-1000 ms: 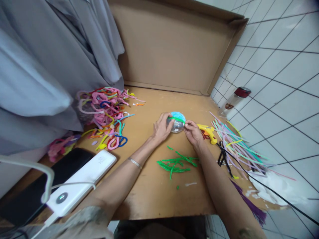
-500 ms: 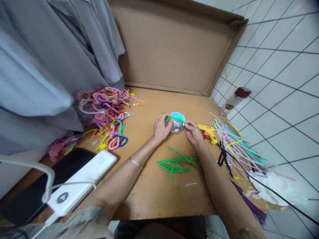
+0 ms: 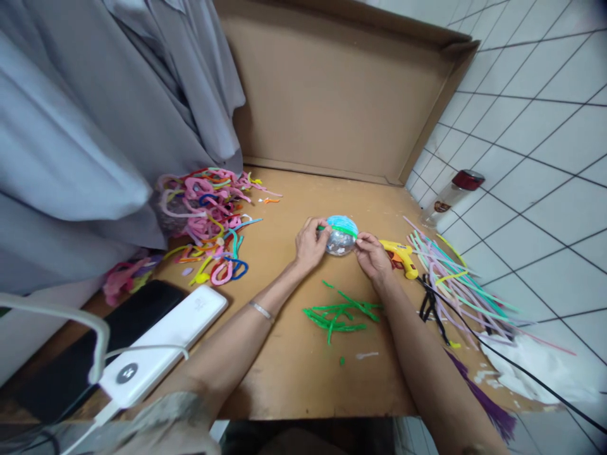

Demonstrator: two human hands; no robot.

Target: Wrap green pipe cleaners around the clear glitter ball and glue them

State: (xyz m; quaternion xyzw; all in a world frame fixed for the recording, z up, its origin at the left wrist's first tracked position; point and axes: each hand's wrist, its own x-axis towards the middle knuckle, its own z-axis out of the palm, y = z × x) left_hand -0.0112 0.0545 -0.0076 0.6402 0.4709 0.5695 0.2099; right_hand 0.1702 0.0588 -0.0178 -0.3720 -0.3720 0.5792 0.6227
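A round ball [image 3: 340, 243] sits between my hands, its lower part clear or silvery and its top covered with light blue strips. Across its middle runs a green pipe cleaner [image 3: 342, 229]. My left hand [image 3: 310, 243] is closed around the ball's left side, thumb near the green strip. At the right side, my right hand [image 3: 372, 254] pinches the green strip's end against the ball. Cut green pipe cleaner pieces [image 3: 339, 314] lie on the table just below. A yellow glue gun [image 3: 403, 258] rests beside my right hand, partly hidden by it.
Tangled colourful pipe cleaners [image 3: 203, 208] are heaped at left, near a grey curtain [image 3: 190, 82]. Straight pipe cleaners [image 3: 455, 278] and a black cable [image 3: 516, 363] lie right. A white power bank [image 3: 165, 347], a red-capped bottle [image 3: 450, 199] and a cardboard panel [image 3: 332, 88] surround the table.
The whole view has shifted slightly, so things appear a little further right. Both hands keep their hold on the ball and green strip, with hardly any movement.
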